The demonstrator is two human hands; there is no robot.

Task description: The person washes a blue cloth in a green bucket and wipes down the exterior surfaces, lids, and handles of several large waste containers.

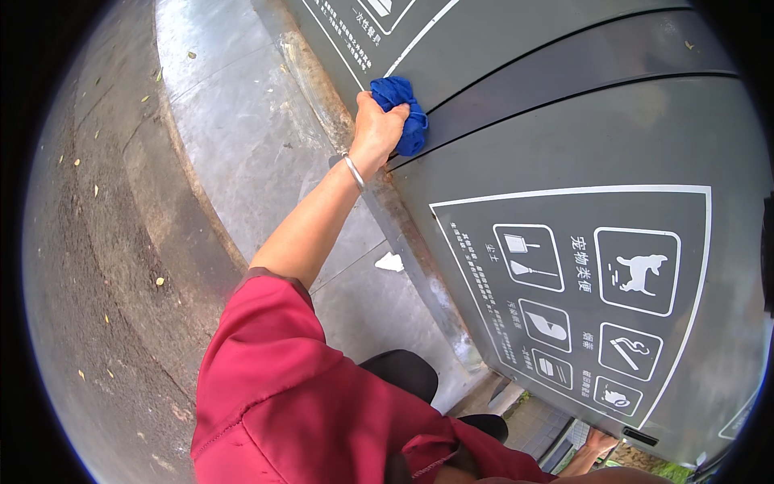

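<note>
My left hand (380, 127), a silver bangle (353, 172) at its wrist, is closed around a bunched blue cloth (409, 121). It presses the cloth to the side of a large dark-grey cabinet (516, 153), next to a darker band (564, 68) between two panels and close to the cabinet's lower edge. White pictograms in a frame (572, 189) mark the panel nearer to me. At the lower right, my right hand (599, 442) is by the cabinet's far edge, near a small black slot (640, 436); its fingers are mostly hidden.
Smooth grey paving (234, 121) runs along the cabinet's stained base, with a crumpled white scrap (389, 261) on it. Rough dark ground (121, 242) with scattered leaves lies to the left. My dark-clad leg (407, 373) is close to the cabinet.
</note>
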